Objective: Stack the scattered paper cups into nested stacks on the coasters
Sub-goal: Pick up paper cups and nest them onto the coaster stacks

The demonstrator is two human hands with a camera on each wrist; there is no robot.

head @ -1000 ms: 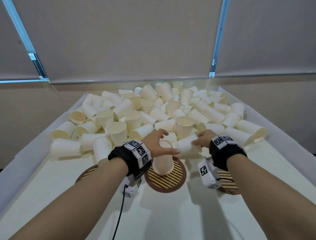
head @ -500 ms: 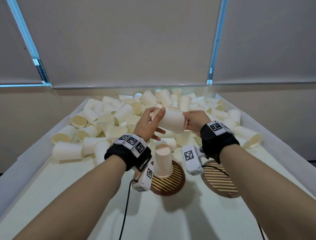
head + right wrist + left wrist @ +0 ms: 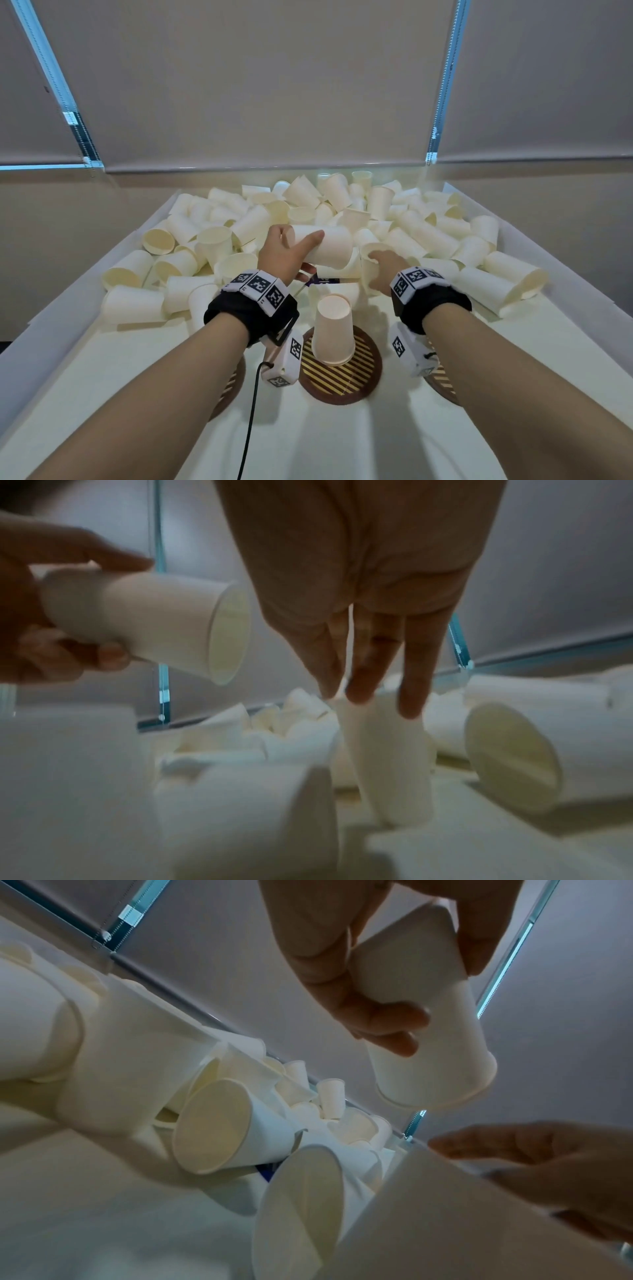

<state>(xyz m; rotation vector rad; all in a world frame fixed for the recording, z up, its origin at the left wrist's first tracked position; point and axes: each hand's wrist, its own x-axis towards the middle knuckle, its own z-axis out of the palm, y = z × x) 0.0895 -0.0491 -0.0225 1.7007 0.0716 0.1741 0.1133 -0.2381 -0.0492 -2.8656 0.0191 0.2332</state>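
My left hand [image 3: 286, 255]: thumb and fingers curled round a cup [image 3: 325, 246], held sideways in the air above the pile [image 3: 404, 226], mouth toward my right.

My right hand [image 3: 385, 263]: fingers straight and close together, pointing down; tips touch the rim of an upright cup in the pile [image 3: 370, 270]; no grasp shown.

Middle coaster [image 3: 363, 373]: one cup stack [image 3: 333, 330], mouth down, near me.

Left coaster [image 3: 233, 387]: partly hidden under my left forearm.

Right coaster [image 3: 442, 383]: partly hidden under my right wrist.

Pile: loose cups, upright and tipped, across the far half of the table [image 3: 308, 438].
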